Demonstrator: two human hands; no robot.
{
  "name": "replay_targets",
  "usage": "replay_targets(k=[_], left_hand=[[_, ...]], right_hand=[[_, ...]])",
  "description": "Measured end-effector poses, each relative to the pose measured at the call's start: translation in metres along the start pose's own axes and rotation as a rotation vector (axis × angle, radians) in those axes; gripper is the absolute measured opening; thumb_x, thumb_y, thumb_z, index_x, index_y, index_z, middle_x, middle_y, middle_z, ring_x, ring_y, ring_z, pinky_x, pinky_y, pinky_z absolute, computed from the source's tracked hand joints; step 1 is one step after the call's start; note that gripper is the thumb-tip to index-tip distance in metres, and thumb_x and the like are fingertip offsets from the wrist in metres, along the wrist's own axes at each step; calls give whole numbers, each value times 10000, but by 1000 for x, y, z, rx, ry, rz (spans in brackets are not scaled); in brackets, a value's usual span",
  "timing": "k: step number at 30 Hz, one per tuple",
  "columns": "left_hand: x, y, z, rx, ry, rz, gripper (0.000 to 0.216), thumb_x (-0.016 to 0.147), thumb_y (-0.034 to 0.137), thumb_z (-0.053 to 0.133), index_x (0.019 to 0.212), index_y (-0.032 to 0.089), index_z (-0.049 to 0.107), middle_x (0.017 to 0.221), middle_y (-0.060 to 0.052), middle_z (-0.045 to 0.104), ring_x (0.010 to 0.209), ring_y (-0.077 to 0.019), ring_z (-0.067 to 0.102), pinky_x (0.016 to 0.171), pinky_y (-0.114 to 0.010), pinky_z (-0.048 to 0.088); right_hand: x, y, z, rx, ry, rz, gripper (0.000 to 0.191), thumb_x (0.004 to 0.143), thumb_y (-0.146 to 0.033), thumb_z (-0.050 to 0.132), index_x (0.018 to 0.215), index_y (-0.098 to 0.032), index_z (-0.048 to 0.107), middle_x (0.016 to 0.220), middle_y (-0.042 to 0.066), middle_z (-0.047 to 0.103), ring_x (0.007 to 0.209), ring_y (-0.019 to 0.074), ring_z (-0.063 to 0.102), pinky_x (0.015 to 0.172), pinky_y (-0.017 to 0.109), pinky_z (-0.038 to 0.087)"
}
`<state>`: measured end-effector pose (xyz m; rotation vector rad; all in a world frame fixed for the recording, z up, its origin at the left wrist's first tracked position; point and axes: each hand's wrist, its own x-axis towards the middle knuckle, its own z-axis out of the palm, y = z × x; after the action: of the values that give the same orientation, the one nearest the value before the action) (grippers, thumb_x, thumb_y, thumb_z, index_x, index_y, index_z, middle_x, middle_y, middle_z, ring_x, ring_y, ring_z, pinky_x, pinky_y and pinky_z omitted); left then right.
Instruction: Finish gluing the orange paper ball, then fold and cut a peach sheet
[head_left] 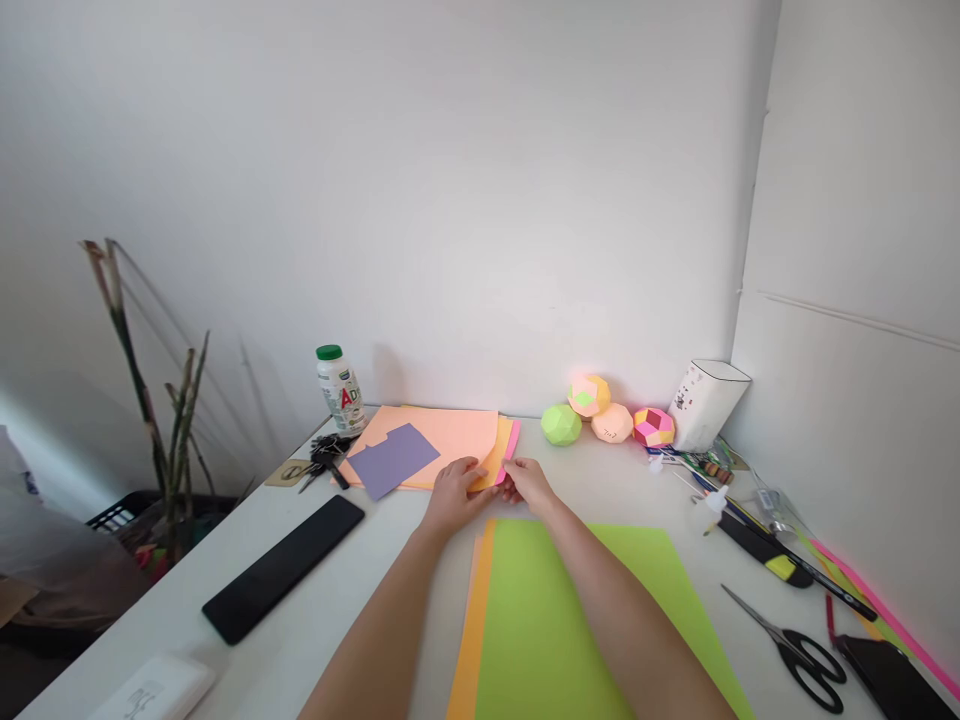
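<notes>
A stack of coloured paper sheets [442, 436] lies at the far side of the white table, peach on top, with yellow and pink edges showing at its right. My left hand [452, 494] lifts the near right corner of the peach sheet, fingers pinched on it. My right hand [529, 484] pinches the pink and yellow sheets just beside it. A purple cut piece of paper [391, 459] rests on the stack's left part. Under my forearms lies a green sheet [540, 620] over orange ones.
A white bottle [340, 385] and keys [326, 455] sit left of the stack, and a black bar [283, 566] lies nearer. Paper polyhedra [609, 418] and a white box [705, 402] stand at the back right. Scissors [795, 648] and pens lie along the right wall.
</notes>
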<state>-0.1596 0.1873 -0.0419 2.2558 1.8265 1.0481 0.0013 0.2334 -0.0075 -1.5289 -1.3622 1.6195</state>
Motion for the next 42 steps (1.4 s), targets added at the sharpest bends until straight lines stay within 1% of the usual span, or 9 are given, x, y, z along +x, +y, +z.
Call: replay_targets(k=[3, 8, 17, 22, 25, 28, 32, 37, 42], left_hand=[[1, -4, 0, -27, -16, -36, 399, 837, 566, 520, 954, 224, 689, 1168, -90, 623, 1105, -287, 570, 963, -437, 445], [2, -5, -2, -56, -34, -52, 385, 848, 553, 509, 964, 237, 696, 1191, -81, 618, 1126, -280, 561, 972, -438, 438], [2, -3, -3, -59, -39, -54, 369, 855, 538, 499, 940, 246, 709, 1194, -74, 624, 1138, -282, 555, 978, -445, 429], [2, -4, -1, -39, -45, -72, 329, 845, 476, 526, 972, 237, 713, 1210, -80, 619, 1141, -286, 558, 987, -443, 427], [2, -4, 0, -26, -52, -82, 344, 812, 491, 571, 993, 234, 712, 1213, -84, 617, 1152, -298, 551, 989, -446, 427], [2, -3, 0, -16, -61, -82, 399, 759, 529, 629, 1014, 231, 706, 1218, -88, 613, 1160, -309, 542, 992, -444, 426], [2, -2, 0, -8, -67, -83, 416, 752, 531, 639, 1020, 220, 702, 1224, -97, 608, 1158, -316, 542, 995, -447, 424], [2, -2, 0, -6, -60, -75, 403, 781, 538, 602, 1014, 226, 704, 1220, -93, 614, 1158, -313, 547, 989, -450, 429], [2, -3, -1, -7, -58, -67, 396, 803, 534, 573, 1011, 223, 705, 1217, -93, 618, 1164, -304, 545, 991, -447, 426]], right_hand=[[-1, 0, -4, -1, -46, -20, 286, 930, -333, 558, 1149, -149, 571, 1099, 69, 618, 898, 181, 635, 760, 366, 550], [-2, -2, -8, -18, -85, -21, 297, 930, -339, 557, 1159, -150, 568, 1123, 75, 612, 929, 191, 630, 788, 386, 542], [4, 3, -4, -66, -4, -36, 288, 930, -333, 559, 1150, -149, 570, 1098, 69, 617, 894, 179, 635, 755, 363, 551], [9, 9, -2, -90, 43, -57, 273, 932, -329, 557, 1133, -144, 571, 1042, 58, 627, 824, 156, 638, 696, 324, 557], [11, 11, -2, -100, 44, -60, 272, 933, -328, 557, 1133, -145, 571, 1045, 58, 627, 826, 157, 638, 699, 326, 557], [12, 11, -2, -99, 18, -52, 288, 931, -329, 557, 1158, -151, 565, 1097, 69, 617, 887, 177, 635, 749, 359, 553], [11, 7, -6, -90, -41, -29, 307, 929, -326, 560, 1184, -155, 553, 1140, 77, 604, 934, 194, 629, 787, 387, 544], [8, 3, -14, -82, -116, -18, 291, 930, -322, 560, 1165, -151, 561, 1104, 70, 614, 896, 181, 635, 755, 365, 552], [9, 4, -15, -80, -140, -26, 277, 931, -316, 560, 1151, -148, 565, 1070, 63, 621, 854, 166, 638, 720, 340, 557]])
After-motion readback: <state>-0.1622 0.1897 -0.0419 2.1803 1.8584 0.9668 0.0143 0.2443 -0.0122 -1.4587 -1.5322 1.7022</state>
